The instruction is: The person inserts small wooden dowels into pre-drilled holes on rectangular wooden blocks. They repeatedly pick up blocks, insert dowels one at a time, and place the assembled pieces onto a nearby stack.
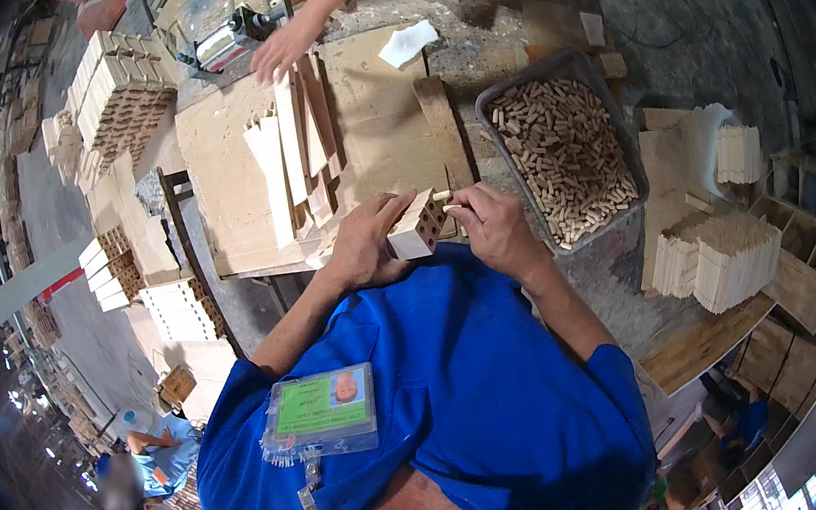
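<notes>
My left hand (365,242) is closed around a pale wooden block (414,240) with round dark holes in its end, held close to my body at the table's near edge. At the holed end, my right hand (500,227) pinches a small wooden dowel (444,197) between thumb and fingers. Whether the dowel sits inside a hole is too small to tell. Right of that hand stands a dark plastic tub (484,115) heaped with short wooden dowels (566,147). Left of the block, long wooden strips (290,146) lie loosely piled on a cardboard sheet (385,101).
A co-worker's hand (289,48) reaches over the strips from the far side, near a clamp-like tool (236,39). Stacked wooden pieces stand at the left (125,92) and right (729,261). A white scrap (409,44) and a flat board (443,123) lie on the table.
</notes>
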`<state>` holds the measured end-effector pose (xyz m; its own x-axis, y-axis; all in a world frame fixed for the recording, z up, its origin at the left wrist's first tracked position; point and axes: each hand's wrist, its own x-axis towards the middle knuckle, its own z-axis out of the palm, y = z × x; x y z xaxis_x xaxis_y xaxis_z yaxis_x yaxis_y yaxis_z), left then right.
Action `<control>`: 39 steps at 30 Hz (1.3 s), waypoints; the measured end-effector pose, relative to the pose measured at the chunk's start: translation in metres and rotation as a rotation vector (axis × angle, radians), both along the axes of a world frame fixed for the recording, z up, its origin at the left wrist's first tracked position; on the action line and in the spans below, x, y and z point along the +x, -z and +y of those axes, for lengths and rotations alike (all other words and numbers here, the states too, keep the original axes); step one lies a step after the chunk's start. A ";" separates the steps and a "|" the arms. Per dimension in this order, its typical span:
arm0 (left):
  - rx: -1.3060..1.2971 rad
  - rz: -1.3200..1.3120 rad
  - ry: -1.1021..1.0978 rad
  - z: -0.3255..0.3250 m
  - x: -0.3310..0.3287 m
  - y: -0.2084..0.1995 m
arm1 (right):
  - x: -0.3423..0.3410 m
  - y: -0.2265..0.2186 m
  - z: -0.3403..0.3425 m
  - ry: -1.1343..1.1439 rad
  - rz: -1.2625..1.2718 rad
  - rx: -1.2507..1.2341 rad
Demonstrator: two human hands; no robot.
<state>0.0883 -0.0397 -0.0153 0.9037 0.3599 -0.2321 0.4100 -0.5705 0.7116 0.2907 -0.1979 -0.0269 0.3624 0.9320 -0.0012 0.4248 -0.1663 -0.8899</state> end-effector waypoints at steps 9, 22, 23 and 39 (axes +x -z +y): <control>0.095 -0.036 -0.028 -0.005 -0.012 0.001 | -0.012 -0.001 0.011 -0.001 -0.019 -0.067; -0.068 -0.038 -0.204 0.008 -0.040 0.004 | -0.032 0.022 0.033 0.056 0.453 -0.164; -0.090 -0.075 -0.239 0.007 -0.042 0.007 | -0.030 0.025 0.033 0.096 0.593 -0.200; -0.386 -0.112 -0.503 0.033 -0.035 0.023 | 0.002 0.128 0.010 0.320 0.043 -0.723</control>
<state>0.0538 -0.0069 -0.0383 0.6724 0.6555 -0.3437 0.4722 -0.0223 0.8812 0.2924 -0.1874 -0.1548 0.5988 0.5451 -0.5868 0.2263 -0.8179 -0.5289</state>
